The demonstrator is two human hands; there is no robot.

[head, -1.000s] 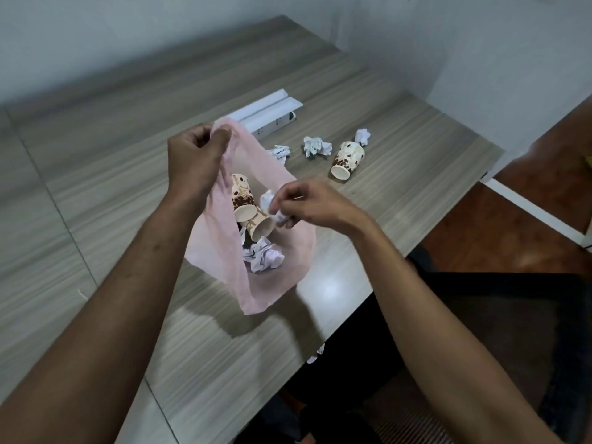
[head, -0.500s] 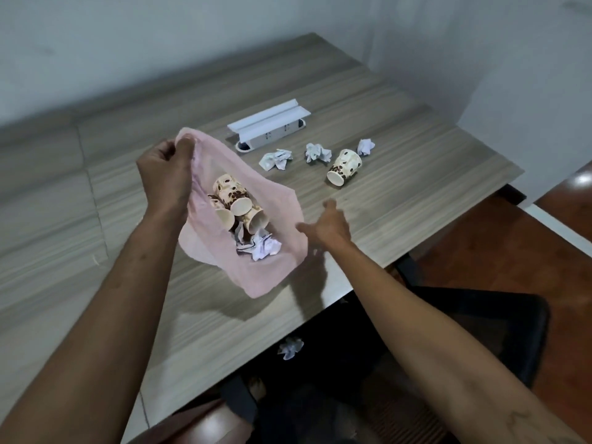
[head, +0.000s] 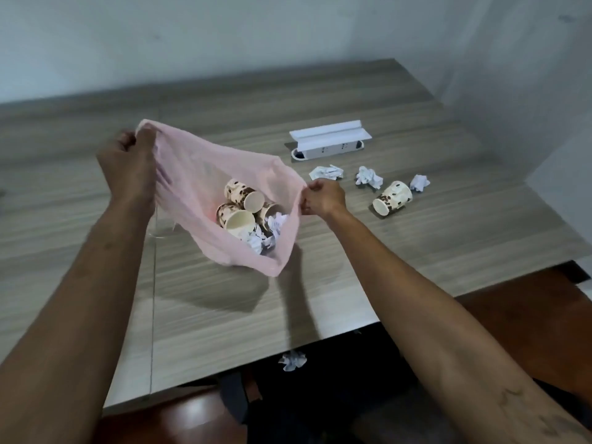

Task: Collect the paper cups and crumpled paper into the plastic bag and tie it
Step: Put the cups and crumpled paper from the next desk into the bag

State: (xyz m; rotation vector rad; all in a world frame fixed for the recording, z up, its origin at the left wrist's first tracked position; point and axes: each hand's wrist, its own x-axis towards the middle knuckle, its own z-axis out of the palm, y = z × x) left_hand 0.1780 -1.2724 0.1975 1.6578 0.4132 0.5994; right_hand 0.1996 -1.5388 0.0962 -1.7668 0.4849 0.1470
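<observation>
A pink plastic bag [head: 198,174] is held wide open above the wooden table [head: 416,251]. My left hand [head: 131,168] grips its left rim and my right hand [head: 323,198] pinches its right rim. Inside lie three spotted paper cups [head: 238,208] and crumpled paper [head: 262,240]. One more spotted cup [head: 392,198] lies on its side on the table to the right. Three crumpled paper balls sit near it: one [head: 326,172] just beyond my right hand, one [head: 368,177] in the middle, one [head: 419,182] at the far right.
A white power strip box [head: 328,144] with its lid up stands behind the paper balls. One crumpled paper [head: 292,360] lies below the table's front edge on something dark. The table's right edge drops to a brown floor [head: 528,315]. Grey walls close the back and right.
My right hand dropped a paper ball into the bag, drew back, then took hold of the bag's right rim. The bag now hangs stretched open between both hands. The view tilted up.
</observation>
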